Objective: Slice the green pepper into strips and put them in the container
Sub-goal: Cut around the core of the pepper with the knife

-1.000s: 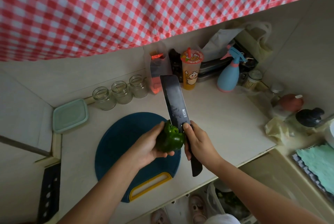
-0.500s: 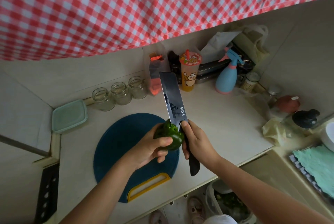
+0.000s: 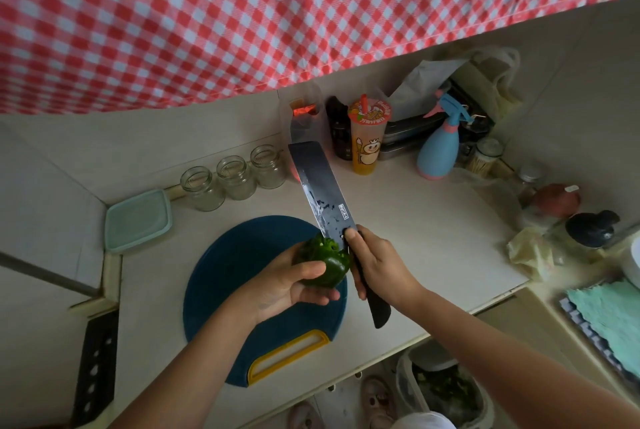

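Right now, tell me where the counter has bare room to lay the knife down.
The widest bare counter lies right of the cutting board, in front of the spray bottle. A narrower strip runs left of the board, in front of the container. Crowded: the back around the cup.

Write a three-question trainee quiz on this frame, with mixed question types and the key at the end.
1. True or false: the green pepper lies untouched on the blue cutting board.
2. Which hand grips the knife? A) left hand B) right hand C) neither
3. Fill in: ___ glass jars stand in a row behind the board.
Key: 1 false, the left hand holds it; 2 B; 3 three.
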Tool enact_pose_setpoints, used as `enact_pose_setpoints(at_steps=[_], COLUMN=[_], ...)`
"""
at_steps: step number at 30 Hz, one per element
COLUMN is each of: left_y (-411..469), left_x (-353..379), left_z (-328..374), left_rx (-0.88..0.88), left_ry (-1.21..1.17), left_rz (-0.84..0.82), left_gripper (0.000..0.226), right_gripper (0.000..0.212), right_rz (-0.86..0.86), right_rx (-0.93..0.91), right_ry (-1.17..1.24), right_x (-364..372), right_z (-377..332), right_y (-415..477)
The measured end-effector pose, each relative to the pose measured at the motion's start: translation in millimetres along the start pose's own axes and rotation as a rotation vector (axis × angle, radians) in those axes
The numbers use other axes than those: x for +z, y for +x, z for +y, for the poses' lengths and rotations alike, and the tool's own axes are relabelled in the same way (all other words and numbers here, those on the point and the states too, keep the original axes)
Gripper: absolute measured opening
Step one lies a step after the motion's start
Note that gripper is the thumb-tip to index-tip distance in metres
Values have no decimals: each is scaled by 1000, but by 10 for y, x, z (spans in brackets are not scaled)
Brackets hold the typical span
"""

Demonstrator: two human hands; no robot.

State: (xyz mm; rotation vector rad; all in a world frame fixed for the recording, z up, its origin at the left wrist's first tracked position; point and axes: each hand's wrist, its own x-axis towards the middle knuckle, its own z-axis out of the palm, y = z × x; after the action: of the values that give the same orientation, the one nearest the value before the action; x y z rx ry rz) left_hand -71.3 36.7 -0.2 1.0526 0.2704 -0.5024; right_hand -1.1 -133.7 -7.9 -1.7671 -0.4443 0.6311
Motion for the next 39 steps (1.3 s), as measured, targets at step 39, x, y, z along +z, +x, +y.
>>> enact_pose_setpoints(at_steps=[39], left_y=[174], left_x=[-165], left_z=[31], left_rx=[26], left_ry=[-6], left_rz=[55], left_gripper=[88], right_gripper=[38], right_rz=[-36], right_rx=[-87], right_ry=[-64], right_x=[-9], right_z=[-23], right_y=[323])
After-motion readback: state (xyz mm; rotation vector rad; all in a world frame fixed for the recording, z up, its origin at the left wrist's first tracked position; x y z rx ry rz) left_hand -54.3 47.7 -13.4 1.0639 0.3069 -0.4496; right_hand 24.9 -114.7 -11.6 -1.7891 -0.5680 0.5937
